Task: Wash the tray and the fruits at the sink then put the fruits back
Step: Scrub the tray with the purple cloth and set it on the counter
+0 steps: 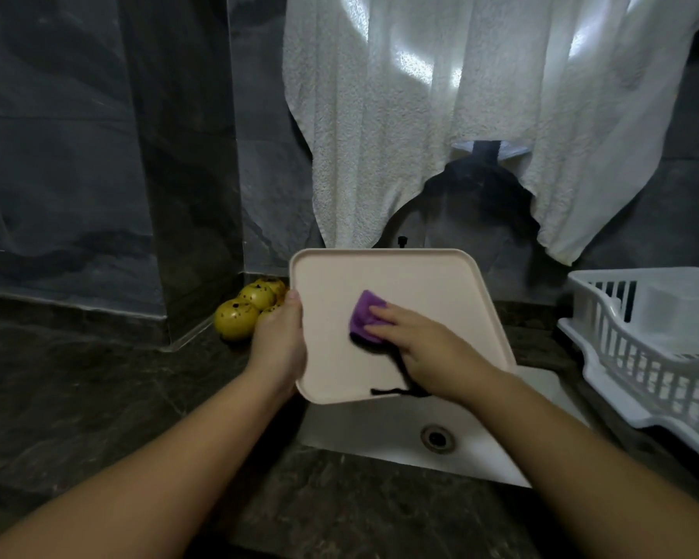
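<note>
Home kitchen, white sink point(384, 433) in dark stone counter point(97, 397), white dish rack point(638, 349), curtained window point(461, 94)

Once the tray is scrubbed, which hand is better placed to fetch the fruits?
Probably the left hand: it grips the tray's left edge right beside the yellow fruits on the counter. The right hand presses the purple cloth, farther away.
</note>
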`<state>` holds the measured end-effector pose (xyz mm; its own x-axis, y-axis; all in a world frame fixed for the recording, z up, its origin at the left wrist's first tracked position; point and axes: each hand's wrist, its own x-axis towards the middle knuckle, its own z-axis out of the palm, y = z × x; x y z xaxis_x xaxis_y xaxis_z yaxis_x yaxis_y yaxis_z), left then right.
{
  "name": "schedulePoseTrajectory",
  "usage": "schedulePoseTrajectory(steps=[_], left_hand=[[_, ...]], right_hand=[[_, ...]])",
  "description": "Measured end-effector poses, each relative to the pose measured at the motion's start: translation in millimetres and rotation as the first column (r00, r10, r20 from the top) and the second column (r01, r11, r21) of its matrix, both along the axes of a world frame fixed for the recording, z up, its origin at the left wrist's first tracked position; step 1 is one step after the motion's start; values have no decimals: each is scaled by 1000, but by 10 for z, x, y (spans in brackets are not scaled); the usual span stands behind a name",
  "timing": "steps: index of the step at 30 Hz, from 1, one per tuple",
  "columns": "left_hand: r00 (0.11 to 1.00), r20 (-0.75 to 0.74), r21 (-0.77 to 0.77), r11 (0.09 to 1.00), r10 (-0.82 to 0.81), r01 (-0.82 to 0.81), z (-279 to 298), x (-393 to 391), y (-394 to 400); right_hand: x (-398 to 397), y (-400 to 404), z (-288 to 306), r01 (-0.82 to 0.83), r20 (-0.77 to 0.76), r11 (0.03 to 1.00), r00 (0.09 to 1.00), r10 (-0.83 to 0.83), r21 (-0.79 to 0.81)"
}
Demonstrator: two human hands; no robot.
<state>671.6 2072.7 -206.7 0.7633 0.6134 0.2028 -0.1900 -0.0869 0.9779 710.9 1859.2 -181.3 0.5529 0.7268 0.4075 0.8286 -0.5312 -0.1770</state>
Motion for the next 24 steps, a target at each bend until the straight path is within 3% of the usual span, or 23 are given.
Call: schedulePoseTrajectory(steps=[2,5,11,14,16,20,24], left_hand=[[998,11,0,998,67,-67,49,-27,110],[998,-9,-120,991,57,-57,119,-12,189],[993,-101,-216,973,57,-78,343,25,262],[985,-160,-157,983,70,-95,411,55,370],[987,-147,-209,973,66,-97,461,64,377],[989,-31,-451,885,-144,115,553,50,239],[944,-48,-515,818,-327,257,665,-22,249]], right_hand=[[119,-203,76,117,-34,993,992,-118,-35],[169,-269,164,185,-74,979,979,-192,-85],[45,-354,125,127,-88,985,987,-138,-113],[46,-485,96,109,-30,974,993,-117,-197],[51,-511,109,124,27,966,992,-121,-229],[47,-484,225,169,182,976,973,-143,-140],[26,-442,476,173,338,984,929,-150,-37]])
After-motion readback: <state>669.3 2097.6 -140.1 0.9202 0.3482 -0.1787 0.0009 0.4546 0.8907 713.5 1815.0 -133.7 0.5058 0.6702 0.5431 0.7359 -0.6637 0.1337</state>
